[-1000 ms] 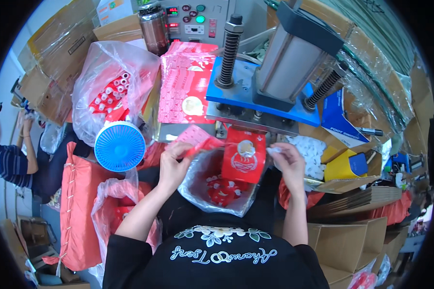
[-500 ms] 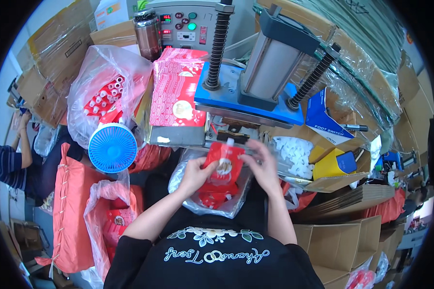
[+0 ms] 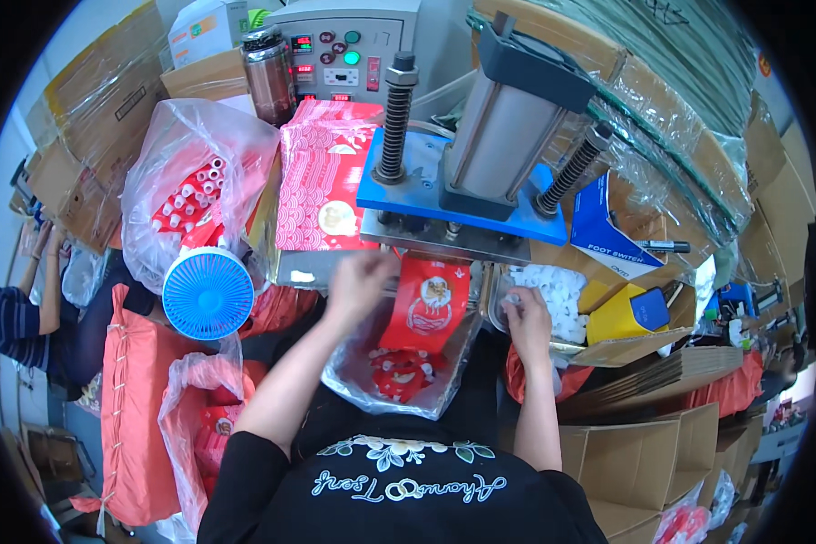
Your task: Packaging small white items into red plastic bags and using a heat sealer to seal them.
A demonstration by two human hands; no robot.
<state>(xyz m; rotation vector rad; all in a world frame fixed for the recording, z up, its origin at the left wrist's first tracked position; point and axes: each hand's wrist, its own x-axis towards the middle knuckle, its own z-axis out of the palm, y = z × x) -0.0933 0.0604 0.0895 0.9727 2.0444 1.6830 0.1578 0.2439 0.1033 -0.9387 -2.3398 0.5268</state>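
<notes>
A red printed pouch [image 3: 431,304] hangs from under the press [image 3: 453,241], its top edge hidden by the lowered metal plate. My left hand [image 3: 361,288] is just left of the pouch, apart from it, its fingers smeared by motion. At the tray of small white plastic spouts [image 3: 558,295], my right hand [image 3: 528,325] has its fingertips closed around a white piece at the near left edge. Below the pouch, a clear-bag-lined container [image 3: 354,390] holds more red pouches [image 3: 403,374] with white spouts.
A blue fan [image 3: 208,292] stands left, before a plastic bag [image 3: 154,163] of spouted pouches. Flat red pouches [image 3: 326,195] are stacked beside the press. A control box [image 3: 394,45] stands behind, cardboard boxes [image 3: 626,453] at right. Another person [image 3: 18,304] works at far left.
The pouch has gone from both my hands to the press, whose plate has dropped. My left hand has moved up, my right hand right to the white spouts. The view has shifted slightly.
</notes>
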